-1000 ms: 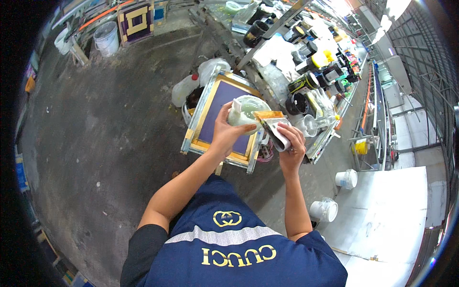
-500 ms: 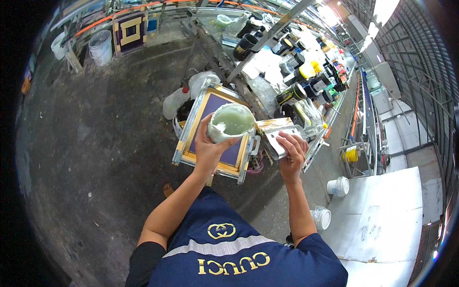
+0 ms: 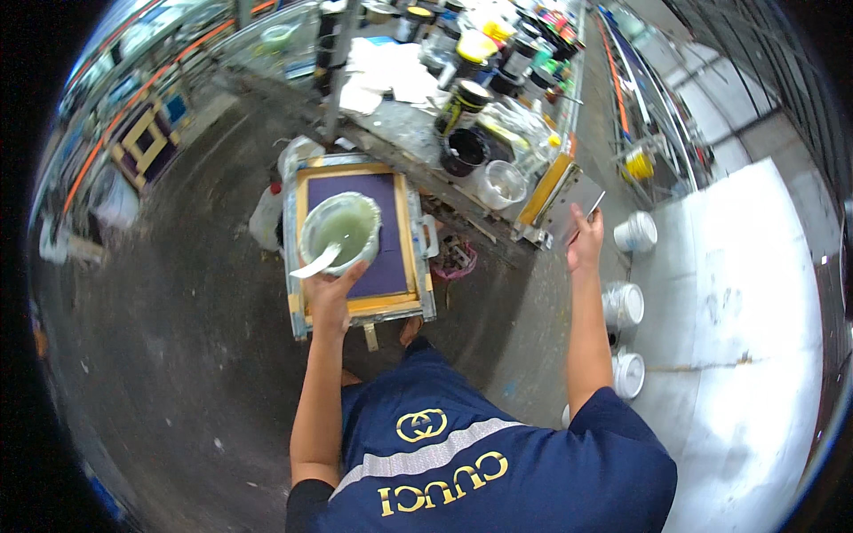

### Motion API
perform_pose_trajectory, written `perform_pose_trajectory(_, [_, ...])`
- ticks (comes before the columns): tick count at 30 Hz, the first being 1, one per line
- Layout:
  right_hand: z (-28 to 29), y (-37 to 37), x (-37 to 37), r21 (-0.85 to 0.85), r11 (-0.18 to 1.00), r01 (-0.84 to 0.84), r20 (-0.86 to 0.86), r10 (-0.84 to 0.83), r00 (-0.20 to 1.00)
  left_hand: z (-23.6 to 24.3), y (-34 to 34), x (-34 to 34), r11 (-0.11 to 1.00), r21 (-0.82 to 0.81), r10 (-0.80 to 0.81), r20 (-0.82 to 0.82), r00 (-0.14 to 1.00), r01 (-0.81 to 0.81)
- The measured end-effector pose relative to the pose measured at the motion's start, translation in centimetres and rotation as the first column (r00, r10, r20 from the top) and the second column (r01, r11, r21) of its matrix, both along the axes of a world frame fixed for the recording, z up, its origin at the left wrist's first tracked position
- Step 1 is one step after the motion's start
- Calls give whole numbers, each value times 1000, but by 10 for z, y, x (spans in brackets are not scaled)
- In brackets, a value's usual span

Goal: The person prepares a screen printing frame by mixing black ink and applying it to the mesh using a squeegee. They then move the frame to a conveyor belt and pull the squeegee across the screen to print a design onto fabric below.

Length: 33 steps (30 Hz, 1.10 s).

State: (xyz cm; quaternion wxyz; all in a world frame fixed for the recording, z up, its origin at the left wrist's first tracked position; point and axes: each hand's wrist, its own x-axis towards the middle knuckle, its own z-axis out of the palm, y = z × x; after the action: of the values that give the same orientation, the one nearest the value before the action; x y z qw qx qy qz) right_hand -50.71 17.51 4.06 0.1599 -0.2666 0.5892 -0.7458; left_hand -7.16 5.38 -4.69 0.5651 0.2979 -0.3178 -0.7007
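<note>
My left hand (image 3: 330,298) grips a round white tub (image 3: 366,258) from its near side. Pale green paste (image 3: 348,224) fills part of the tub. A white spatula-like stick (image 3: 318,263) leans in it, its end jutting over the near left rim. Beneath the tub is a framed printing screen (image 3: 391,280) with purple mesh and a yellow-taped border. Out to the right, my right hand (image 3: 584,238) holds a flat metal tool (image 3: 569,206) with a yellow bar along its far left edge. That tool is beside the cluttered bench's near corner, apart from the screen.
The bench (image 3: 404,124) carries several ink jars (image 3: 464,105), white sheets (image 3: 382,69), a black tub (image 3: 464,151) and a clear tub (image 3: 502,184). A pink basket (image 3: 457,258) sits below it. White buckets (image 3: 625,304) line the right side, beside a large white panel (image 3: 729,302).
My hands have moved apart: the tub went left over the screen, and the metal tool went right. The spatula now juts from the tub's near left rim. The view has turned rightward.
</note>
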Motion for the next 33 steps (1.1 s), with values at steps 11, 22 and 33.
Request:
perform_pose_trajectory(11, [-193, 37, -283, 447, 893, 53, 315, -213, 925, -82, -124, -175, 998, -11, 57, 251, 966, -56])
perform_pose_trajectory(22, [-205, 20, -292, 616, 782, -98, 323, -137, 936, -145, -283, -323, 858, -509, 481, 753, 448, -65])
perform_pose_trajectory(33, [-221, 40, -305, 483, 873, -74, 386, -136, 912, -146, -153, -377, 863, -455, 376, 869, 322, 220])
